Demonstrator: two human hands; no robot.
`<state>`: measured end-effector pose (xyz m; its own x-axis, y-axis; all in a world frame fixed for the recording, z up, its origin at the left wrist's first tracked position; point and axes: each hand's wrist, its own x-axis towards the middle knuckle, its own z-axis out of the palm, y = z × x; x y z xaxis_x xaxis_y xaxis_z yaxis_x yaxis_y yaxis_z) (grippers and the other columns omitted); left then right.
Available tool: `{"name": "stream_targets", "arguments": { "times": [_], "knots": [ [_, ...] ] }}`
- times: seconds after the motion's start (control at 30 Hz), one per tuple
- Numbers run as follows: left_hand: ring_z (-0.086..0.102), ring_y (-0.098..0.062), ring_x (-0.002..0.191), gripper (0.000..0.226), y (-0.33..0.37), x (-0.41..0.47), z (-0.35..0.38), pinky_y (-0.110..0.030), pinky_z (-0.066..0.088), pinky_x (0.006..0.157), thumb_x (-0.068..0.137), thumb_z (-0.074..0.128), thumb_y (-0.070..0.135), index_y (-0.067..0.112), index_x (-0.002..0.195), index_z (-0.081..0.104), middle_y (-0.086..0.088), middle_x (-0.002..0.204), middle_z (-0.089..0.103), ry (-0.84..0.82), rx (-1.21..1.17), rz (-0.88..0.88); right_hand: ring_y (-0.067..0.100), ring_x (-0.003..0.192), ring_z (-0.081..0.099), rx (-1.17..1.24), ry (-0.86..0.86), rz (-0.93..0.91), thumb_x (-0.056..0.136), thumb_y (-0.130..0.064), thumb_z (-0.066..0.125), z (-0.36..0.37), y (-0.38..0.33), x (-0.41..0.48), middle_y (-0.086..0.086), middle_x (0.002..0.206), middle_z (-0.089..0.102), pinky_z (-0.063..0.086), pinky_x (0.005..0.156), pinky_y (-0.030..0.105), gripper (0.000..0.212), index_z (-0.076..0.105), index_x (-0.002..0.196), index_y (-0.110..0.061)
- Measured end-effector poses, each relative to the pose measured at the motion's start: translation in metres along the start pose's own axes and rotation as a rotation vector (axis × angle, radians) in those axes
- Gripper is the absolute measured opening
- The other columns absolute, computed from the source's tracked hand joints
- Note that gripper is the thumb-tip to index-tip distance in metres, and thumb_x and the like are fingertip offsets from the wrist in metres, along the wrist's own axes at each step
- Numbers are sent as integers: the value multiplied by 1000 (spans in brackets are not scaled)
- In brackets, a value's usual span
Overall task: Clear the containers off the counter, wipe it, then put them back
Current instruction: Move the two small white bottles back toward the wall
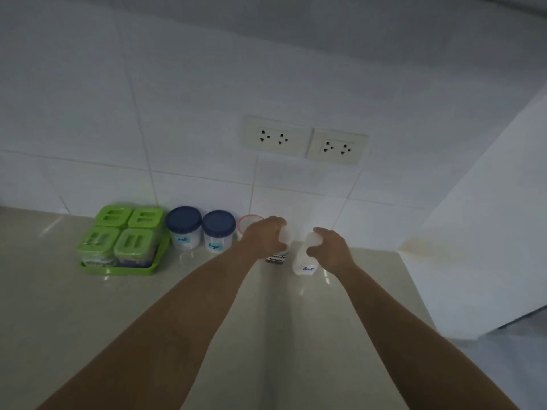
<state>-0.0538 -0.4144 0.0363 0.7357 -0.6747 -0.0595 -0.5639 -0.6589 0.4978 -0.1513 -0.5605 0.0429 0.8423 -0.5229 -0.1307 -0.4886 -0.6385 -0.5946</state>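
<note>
A row of containers stands along the back of the beige counter (148, 306). A green tray (118, 269) at the left holds several green-lidded boxes. Two clear jars with dark blue lids (183, 223) (218, 224) stand beside it, then a red-rimmed container (247, 221), partly hidden. My left hand (265, 235) grips the white top of a dark labelled bottle (276, 258). My right hand (330, 247) is closed around the upper part of a white bottle marked "Salt" (305, 266). Both bottles stand upright on the counter.
A white tiled wall (177, 113) rises behind the containers, with two double sockets (305, 140) above my hands. A white side wall (488, 217) closes the counter's right end, where a yellowish stain shows. Grey floor (518, 350) lies past the counter's right corner.
</note>
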Motion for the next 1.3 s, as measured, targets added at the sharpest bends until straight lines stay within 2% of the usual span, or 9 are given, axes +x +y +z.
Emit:
{"name": "stream_targets", "arguments": {
  "times": [0.1, 0.17, 0.27, 0.47, 0.57, 0.73, 0.93, 1.3],
  "knots": [
    [48, -23, 126, 65, -5, 23, -3, -32, 41, 100, 83, 65, 28, 14, 140, 38, -3, 142, 44, 4, 2, 6, 19, 128, 44, -12, -5, -10, 81, -14, 64, 4, -6, 23, 4, 139, 48, 34, 100, 24, 64, 41, 141, -18],
    [44, -23, 130, 65, -9, 35, -3, -32, 36, 106, 84, 65, 27, 13, 141, 37, -5, 144, 43, 6, -14, 1, 19, 122, 50, 9, 7, -6, 80, -12, 65, 6, -9, 37, 4, 136, 51, 38, 94, 24, 64, 42, 140, -18],
    [44, -24, 129, 63, -14, 50, 0, -32, 35, 106, 85, 64, 26, 12, 141, 38, -6, 143, 44, 11, 5, 2, 21, 115, 55, 51, 14, 10, 78, -9, 66, 7, -14, 54, 5, 132, 55, 39, 86, 21, 64, 43, 138, -15],
    [41, -25, 132, 63, -23, 66, 5, -33, 33, 108, 86, 63, 27, 11, 142, 38, -8, 145, 43, 5, -20, -21, 20, 119, 53, 30, 2, 7, 78, -11, 68, 11, -13, 76, 5, 134, 54, 39, 92, 23, 61, 47, 136, -14],
    [40, -25, 133, 62, -23, 68, 5, -32, 31, 109, 86, 64, 26, 9, 141, 39, -9, 145, 42, 11, -41, -16, 20, 121, 52, 18, -8, 8, 79, -12, 69, 14, -12, 81, 6, 135, 53, 38, 89, 21, 62, 47, 137, -15],
    [39, -24, 134, 62, -26, 69, 6, -30, 29, 107, 86, 64, 26, 9, 140, 40, -10, 145, 42, 18, -60, -16, 20, 126, 47, 35, -8, 6, 80, -10, 68, 23, -9, 83, 7, 139, 49, 37, 97, 23, 62, 46, 138, -13],
    [39, -24, 133, 64, -27, 66, 10, -31, 30, 109, 85, 66, 25, 10, 141, 39, -9, 144, 43, 32, -81, -15, 22, 123, 49, 17, 18, -8, 82, -10, 67, 25, -8, 87, 10, 136, 50, 35, 89, 19, 60, 46, 137, -12],
    [46, -26, 127, 62, -29, 71, 19, -36, 37, 105, 82, 67, 26, 11, 137, 44, -9, 136, 50, 55, -73, -52, 23, 122, 48, 29, 43, -21, 83, -10, 65, 30, -8, 90, 11, 132, 49, 36, 90, 22, 56, 46, 136, -13]
  ]
}}
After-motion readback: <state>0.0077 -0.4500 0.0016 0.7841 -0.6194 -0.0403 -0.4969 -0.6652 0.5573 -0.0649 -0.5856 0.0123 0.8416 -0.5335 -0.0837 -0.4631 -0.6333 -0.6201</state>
